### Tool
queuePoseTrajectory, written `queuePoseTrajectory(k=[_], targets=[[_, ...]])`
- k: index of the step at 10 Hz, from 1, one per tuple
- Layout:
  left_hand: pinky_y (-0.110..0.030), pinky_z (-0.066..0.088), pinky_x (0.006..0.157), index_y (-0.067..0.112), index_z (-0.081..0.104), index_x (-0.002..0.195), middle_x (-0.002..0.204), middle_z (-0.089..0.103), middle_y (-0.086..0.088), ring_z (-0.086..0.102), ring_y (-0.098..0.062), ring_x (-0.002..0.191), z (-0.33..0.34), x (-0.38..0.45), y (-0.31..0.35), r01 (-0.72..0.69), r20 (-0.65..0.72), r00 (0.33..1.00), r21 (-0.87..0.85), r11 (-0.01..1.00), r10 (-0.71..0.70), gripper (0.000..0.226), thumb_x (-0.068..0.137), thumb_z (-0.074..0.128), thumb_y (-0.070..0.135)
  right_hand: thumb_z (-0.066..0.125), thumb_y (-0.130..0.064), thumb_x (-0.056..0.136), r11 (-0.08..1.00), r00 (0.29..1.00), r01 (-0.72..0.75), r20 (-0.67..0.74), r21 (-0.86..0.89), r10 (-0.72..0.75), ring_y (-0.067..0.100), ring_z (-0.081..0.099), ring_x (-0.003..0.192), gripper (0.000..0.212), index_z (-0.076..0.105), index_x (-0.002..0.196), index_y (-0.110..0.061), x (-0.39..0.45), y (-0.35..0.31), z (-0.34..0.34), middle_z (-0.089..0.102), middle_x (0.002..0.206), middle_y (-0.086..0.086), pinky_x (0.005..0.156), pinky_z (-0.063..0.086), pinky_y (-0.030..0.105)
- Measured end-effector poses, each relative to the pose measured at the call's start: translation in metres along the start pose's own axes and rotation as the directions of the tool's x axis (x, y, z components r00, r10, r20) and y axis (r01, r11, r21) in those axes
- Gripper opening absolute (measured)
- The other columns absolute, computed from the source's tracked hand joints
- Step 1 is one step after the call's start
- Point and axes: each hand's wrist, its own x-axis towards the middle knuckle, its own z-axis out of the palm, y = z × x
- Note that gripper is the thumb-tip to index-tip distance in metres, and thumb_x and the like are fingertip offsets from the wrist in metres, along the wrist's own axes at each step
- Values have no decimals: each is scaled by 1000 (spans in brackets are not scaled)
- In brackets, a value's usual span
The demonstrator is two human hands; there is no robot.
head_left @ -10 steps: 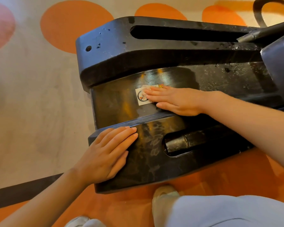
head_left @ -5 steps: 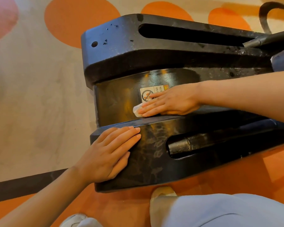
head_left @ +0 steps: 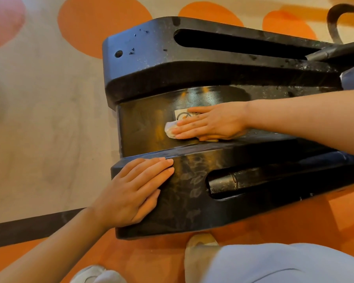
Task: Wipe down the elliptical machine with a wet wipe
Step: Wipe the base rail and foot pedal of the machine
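Note:
The black end of the elliptical machine [head_left: 151,76] fills the middle of the view, with two slotted rails and a glossy recessed panel between them. My right hand [head_left: 211,122] lies flat on that panel and presses a crumpled white wet wipe [head_left: 170,129] against it; the wipe sticks out past my fingertips to the left. The hand partly covers a small white warning sticker [head_left: 181,115]. My left hand [head_left: 135,190] rests flat, fingers together, on the left end of the near rail and holds nothing.
The machine stands on a floor [head_left: 39,119] of beige with orange circles, with a dark stripe at lower left. My knee in light blue cloth [head_left: 274,264] and a shoe [head_left: 200,242] are at the bottom edge. A black curved cable [head_left: 331,23] loops at top right.
My right hand has slid down and left across the panel, and the wipe now shows beyond the fingertips. The left hand has stayed on the near rail.

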Motion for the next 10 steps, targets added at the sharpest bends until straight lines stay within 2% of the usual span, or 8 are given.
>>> queuePoseTrajectory(k=[2, 3, 4, 6, 7, 8, 9, 10], targets=[[-35, 25, 118, 13, 39, 143, 149, 38, -4, 39, -21, 138, -2, 0, 1, 3, 8, 1000, 5, 1000, -3, 42, 105, 32, 28, 1, -47, 99, 977, 977, -212, 32, 16, 211, 5, -14, 146, 57, -7, 153, -31, -14, 1, -4, -11, 160, -11, 118, -15, 33], [-35, 25, 118, 13, 39, 143, 149, 38, -4, 39, -21, 137, -2, 0, 2, 8, 11, 1000, 8, 1000, -9, 42, 105, 31, 29, -3, -55, 94, 831, 835, -543, -27, 120, 549, 8, -14, 146, 63, -17, 150, -31, -44, 5, 5, -17, 160, -9, 121, -6, 40], [-35, 24, 118, 13, 39, 143, 149, 39, -4, 39, -21, 137, -3, -1, 2, 7, 14, 1000, 19, 1000, -8, 42, 105, 30, 29, 1, -52, 98, 652, 663, -723, -36, 228, 748, 6, -18, 145, 61, -21, 148, -26, -54, -5, 21, -22, 159, -6, 121, -1, 43], [-34, 23, 118, 13, 40, 142, 149, 39, -4, 39, -22, 137, -5, -1, 4, 15, 9, 1000, 21, 1000, -15, 42, 106, 30, 30, 12, -51, 100, 591, 643, -737, 69, 329, 763, 6, -22, 143, 66, -22, 150, -24, -65, -11, 27, -28, 156, -8, 118, -14, 42], [-32, 20, 120, 13, 40, 142, 149, 39, -4, 38, -21, 137, -6, 0, 6, 10, 13, 1000, 22, 1000, -11, 42, 106, 30, 31, 14, -47, 102, 288, 386, -867, 181, 406, 905, 11, -17, 146, 67, -20, 151, -16, -78, -9, 37, -26, 158, -2, 119, -10, 44], [-30, 18, 120, 13, 41, 141, 148, 40, -3, 39, -21, 136, -8, 3, 7, 17, 21, 1000, 37, 999, -18, 43, 105, 30, 33, 14, -44, 103, 127, 253, -884, 233, 449, 939, 14, -17, 147, 66, -17, 151, -12, -69, -8, 43, -24, 158, 1, 119, -9, 43], [-31, 19, 119, 13, 42, 141, 146, 41, -3, 40, -21, 134, -9, 5, 8, 21, 32, 999, 50, 999, -23, 43, 105, 31, 35, 19, -40, 104, 148, 299, -830, 204, 538, 932, 16, -17, 147, 65, -18, 151, -13, -58, -12, 34, -24, 158, 2, 119, -9, 44], [-29, 17, 120, 12, 41, 142, 148, 40, -4, 37, -20, 137, -11, 7, 10, 10, 44, 999, 52, 999, -12, 44, 105, 30, 35, 23, -38, 105, 482, 573, -715, 30, 507, 819, 8, -20, 144, 65, -17, 151, -19, -51, -23, 27, -27, 155, -6, 118, -13, 44]])
